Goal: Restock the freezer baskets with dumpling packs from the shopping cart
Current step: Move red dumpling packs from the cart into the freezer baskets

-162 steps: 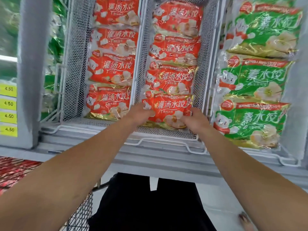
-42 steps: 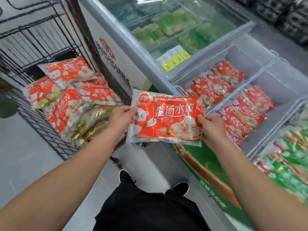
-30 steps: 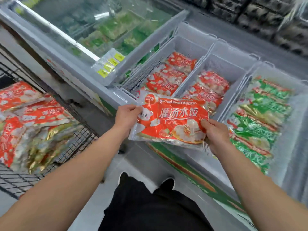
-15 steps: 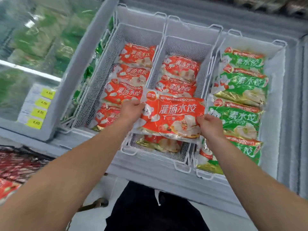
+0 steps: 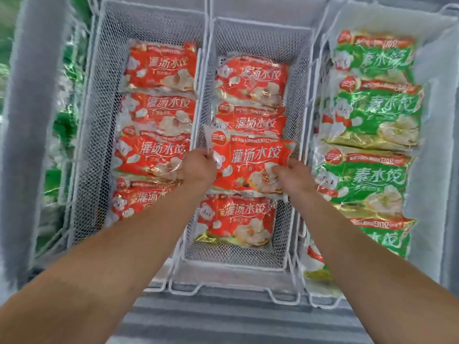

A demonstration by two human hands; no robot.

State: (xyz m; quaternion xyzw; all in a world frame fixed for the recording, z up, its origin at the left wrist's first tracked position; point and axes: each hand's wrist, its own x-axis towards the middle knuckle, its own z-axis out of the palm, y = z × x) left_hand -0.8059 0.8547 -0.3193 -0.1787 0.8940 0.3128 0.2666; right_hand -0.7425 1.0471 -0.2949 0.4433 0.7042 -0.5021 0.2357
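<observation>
I hold a red dumpling pack [image 5: 250, 165] flat over the middle white mesh basket [image 5: 295, 100]. My left hand [image 5: 197, 167] grips its left edge and my right hand [image 5: 291, 176] grips its right lower edge. The pack hangs above other red packs lying in that basket, one [image 5: 237, 222] nearer to me and others [image 5: 250, 80] farther back. The left mesh basket [image 5: 99, 125] holds a row of red packs [image 5: 159, 108]. The shopping cart is out of view.
A right basket [image 5: 434, 170] is filled with green dumpling packs [image 5: 370, 112]. The grey freezer frame [image 5: 32, 120] runs down the left, with green goods behind it. The freezer's front rim [image 5: 223, 314] lies below my arms.
I carried the red pack from the cart to the freezer. Since half a second ago it has gone lower and farther into the middle basket, and the view has closed in on the baskets.
</observation>
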